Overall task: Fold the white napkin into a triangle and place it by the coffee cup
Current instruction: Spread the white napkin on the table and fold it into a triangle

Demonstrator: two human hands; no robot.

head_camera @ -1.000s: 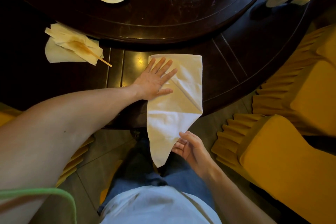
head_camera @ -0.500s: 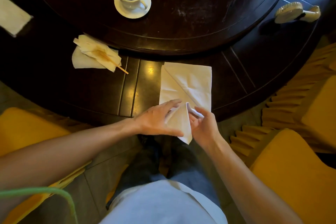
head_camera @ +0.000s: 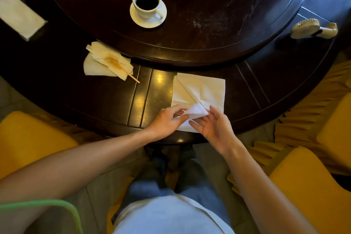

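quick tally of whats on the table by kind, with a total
napkins: 3 (white napkin being folded, stained napkin, folded one at far left)
cups: 1 (coffee cup)
saucers: 1 (saucer)
stir sticks: 1 (stick)
handheld fans: 1 (fan)
total: 7

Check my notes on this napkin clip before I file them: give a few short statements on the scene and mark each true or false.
1. The coffee cup stands on a saucer. True.
2. The white napkin lies beside the cup. False: it lies at the table's near edge, far from the cup.
3. The left hand pinches a raised napkin corner. True.
4. The right hand is a closed fist. False: its fingers are spread.
5. A wooden stick lies in the cup. False: it lies on crumpled paper.
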